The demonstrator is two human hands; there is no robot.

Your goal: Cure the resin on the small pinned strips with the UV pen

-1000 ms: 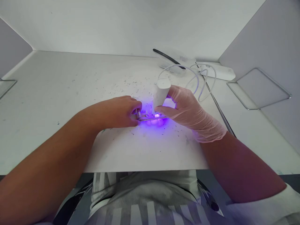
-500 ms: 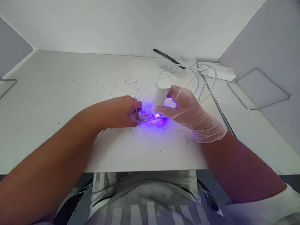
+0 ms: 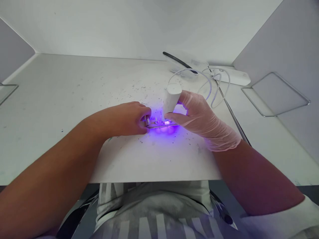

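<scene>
My gloved right hand (image 3: 199, 116) is closed around a white handheld UV lamp (image 3: 171, 98), held upright. Purple light from its lower end falls on a thin flat metal strip (image 3: 159, 126) bearing small shiny metal pieces. The lamp's tip is right over the strip's right part; whether they touch I cannot tell. My bare left hand (image 3: 136, 118) pinches the strip's left end, where a shiny metal piece (image 3: 147, 120) shows by the fingers. Some fingertips of both hands are hidden.
A white cable (image 3: 211, 88) loops behind my right hand near a long white device (image 3: 231, 75). A black curved bar (image 3: 179, 62) lies by clear plastic packaging (image 3: 186, 74). A dark rod (image 3: 234, 116) runs along the right. Wire frames stand at both sides; dark specks dot the white table (image 3: 154, 166).
</scene>
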